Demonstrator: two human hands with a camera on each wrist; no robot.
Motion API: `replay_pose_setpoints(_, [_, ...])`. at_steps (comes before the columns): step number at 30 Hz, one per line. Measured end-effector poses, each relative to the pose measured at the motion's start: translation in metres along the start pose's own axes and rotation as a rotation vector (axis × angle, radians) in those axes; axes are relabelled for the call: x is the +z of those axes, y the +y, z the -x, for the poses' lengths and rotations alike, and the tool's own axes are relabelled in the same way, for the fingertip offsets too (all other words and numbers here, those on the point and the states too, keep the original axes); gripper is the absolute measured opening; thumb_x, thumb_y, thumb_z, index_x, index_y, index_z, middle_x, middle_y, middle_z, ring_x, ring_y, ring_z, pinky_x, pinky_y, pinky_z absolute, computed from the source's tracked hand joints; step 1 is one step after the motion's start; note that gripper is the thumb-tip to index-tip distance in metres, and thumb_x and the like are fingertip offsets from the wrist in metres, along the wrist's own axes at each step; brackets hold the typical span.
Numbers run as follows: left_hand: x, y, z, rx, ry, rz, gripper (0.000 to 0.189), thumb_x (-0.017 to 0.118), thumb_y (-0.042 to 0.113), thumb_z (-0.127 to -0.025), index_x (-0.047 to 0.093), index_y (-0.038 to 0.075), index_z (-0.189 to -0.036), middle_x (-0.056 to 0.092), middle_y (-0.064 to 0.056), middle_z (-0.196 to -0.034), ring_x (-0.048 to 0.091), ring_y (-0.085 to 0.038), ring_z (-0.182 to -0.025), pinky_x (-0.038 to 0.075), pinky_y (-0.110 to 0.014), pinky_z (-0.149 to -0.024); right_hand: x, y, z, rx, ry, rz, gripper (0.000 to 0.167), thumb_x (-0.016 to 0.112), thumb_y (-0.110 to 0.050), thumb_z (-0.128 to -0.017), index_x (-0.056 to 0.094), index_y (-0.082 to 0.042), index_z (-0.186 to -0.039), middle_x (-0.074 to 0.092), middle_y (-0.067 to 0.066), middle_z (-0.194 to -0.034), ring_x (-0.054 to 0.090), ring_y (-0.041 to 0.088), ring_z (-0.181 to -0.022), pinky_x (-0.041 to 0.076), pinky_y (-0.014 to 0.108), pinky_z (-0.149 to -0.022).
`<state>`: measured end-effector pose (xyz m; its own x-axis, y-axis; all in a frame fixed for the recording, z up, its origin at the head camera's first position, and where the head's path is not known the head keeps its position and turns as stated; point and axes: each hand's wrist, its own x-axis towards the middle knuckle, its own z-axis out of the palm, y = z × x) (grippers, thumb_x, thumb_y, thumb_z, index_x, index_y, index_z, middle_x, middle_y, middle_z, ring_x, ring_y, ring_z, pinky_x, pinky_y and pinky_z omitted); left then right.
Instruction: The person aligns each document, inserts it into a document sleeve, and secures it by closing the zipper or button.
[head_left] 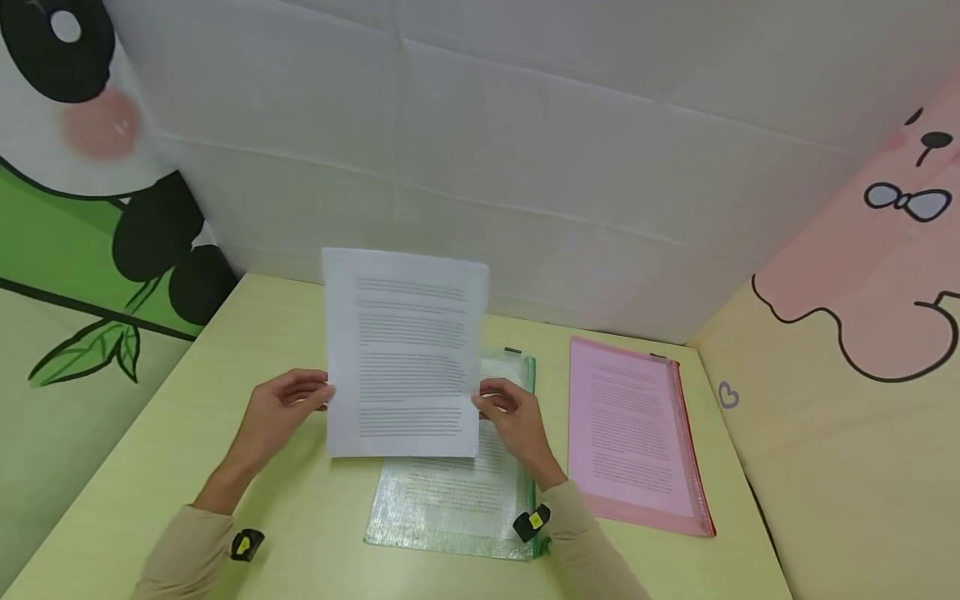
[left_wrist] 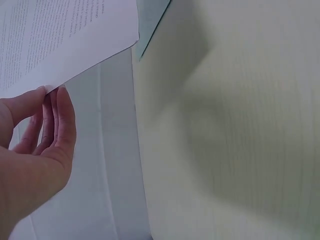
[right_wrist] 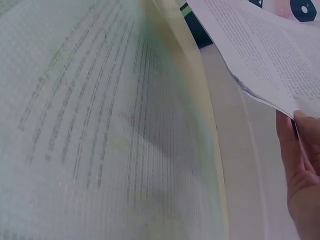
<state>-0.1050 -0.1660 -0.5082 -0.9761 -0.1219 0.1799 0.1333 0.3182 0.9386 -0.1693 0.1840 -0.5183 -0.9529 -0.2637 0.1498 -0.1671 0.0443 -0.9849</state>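
Observation:
A white printed paper (head_left: 408, 337) is held up above the table, its text side towards me. My left hand (head_left: 285, 407) pinches its left edge between thumb and fingers, as the left wrist view of that hand (left_wrist: 42, 145) also shows. On the opposite edge, my right hand (head_left: 516, 417) pinches it the same way; in the right wrist view the paper's edge (right_wrist: 250, 92) looks layered. Below and partly hidden by the paper lies a clear green zip folder (head_left: 442, 504) with printed pages inside.
To the right, a pink zip folder (head_left: 633, 433) with a printed page lies flat on the pale yellow table (head_left: 300, 533). A white cloth wall (head_left: 525, 167) rises behind the table, with cartoon-decorated panels (head_left: 840, 250) at the sides.

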Motion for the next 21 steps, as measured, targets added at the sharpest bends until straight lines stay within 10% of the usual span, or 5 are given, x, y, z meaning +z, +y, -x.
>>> replay_pose_setpoints(21, [0.044, 0.021, -0.010, 0.173, -0.034, 0.092, 0.015, 0.075, 0.001, -0.092, 0.072, -0.004, -0.106, 0.071, -0.020, -0.099, 0.069, -0.004, -0.088, 0.057, -0.019, -0.078, -0.058, 0.030, 0.020, -0.139, 0.023, 0.012, 0.022, 0.073, 0.001, -0.092, 0.068, 0.006, -0.113, 0.068, 0.022, -0.106, 0.071, 0.015, -0.101, 0.060, 0.030, -0.086])
